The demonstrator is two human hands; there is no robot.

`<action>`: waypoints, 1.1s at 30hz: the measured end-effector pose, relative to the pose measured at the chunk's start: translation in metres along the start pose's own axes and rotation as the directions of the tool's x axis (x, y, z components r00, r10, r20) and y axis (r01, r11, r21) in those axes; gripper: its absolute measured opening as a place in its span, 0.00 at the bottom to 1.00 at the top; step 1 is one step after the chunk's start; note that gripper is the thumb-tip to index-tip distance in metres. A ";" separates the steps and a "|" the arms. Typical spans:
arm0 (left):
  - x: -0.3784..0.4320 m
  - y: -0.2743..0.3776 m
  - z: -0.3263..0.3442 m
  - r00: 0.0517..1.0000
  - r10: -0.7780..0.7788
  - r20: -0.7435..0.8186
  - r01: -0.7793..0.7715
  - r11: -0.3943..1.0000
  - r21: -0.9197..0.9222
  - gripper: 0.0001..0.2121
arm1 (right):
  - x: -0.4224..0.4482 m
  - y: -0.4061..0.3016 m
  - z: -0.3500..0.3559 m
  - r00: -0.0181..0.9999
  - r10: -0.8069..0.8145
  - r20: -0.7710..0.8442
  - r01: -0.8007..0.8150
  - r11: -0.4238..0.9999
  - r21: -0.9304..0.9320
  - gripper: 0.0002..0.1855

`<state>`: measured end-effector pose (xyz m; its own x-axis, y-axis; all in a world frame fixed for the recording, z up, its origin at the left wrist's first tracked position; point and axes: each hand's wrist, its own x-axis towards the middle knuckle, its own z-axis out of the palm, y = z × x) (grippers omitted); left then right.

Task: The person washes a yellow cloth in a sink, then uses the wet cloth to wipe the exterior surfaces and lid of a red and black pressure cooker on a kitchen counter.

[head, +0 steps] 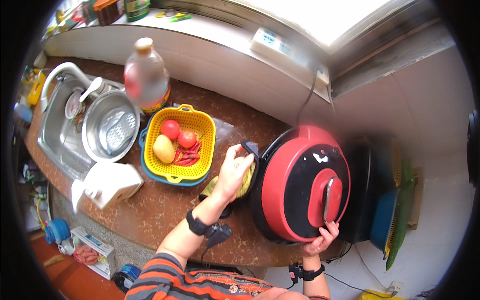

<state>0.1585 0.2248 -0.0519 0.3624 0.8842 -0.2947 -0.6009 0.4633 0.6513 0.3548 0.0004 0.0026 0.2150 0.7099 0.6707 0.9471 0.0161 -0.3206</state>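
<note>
My left hand [233, 176] pinches a yellow-green cloth with dark edging [247, 180] against the left side of a red and black electric cooker [275, 191]. Part of the cloth hangs below the hand onto the counter. The cooker's lid is down, with a red and silver handle [332, 198] on top. At the front rim, my right hand [319, 240] has its fingertips curled over the lid beside the lower end of that handle. Both wrists wear black straps with small devices.
Left of the cloth, a yellow colander [210, 150] holds tomatoes, red chillies and a potato-like vegetable. An oil bottle [147, 75] stands behind it. A metal bowl [88, 138] sits at the sink [56, 150]. A power strip [272, 43] lies on the ledge; a cucumber [403, 221] is at right.
</note>
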 end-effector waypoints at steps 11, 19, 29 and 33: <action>0.015 0.007 -0.006 0.988 0.055 0.142 -0.097 0.946 0.309 0.14 | -0.009 0.001 0.004 0.999 0.036 -0.034 -0.040 0.993 -0.112 0.05; 0.035 0.033 0.022 0.978 0.063 0.199 -0.193 0.636 0.747 0.16 | -0.004 -0.001 0.008 0.999 0.029 -0.032 -0.032 0.996 -0.087 0.07; 0.055 0.028 0.021 0.944 -0.286 0.166 0.171 0.852 0.495 0.16 | -0.004 0.002 0.008 0.999 0.019 -0.036 -0.021 0.999 -0.040 0.09; 0.046 0.041 0.028 0.937 -0.293 0.189 0.150 0.829 0.539 0.18 | -0.005 0.001 0.007 0.999 0.022 -0.039 -0.023 1.000 -0.019 0.09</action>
<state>0.1708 0.2827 -0.0192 0.6505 0.6818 -0.3347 -0.0599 0.4853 0.8723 0.3535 0.0023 -0.0059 0.2452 0.6819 0.6891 0.9463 -0.0137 -0.3231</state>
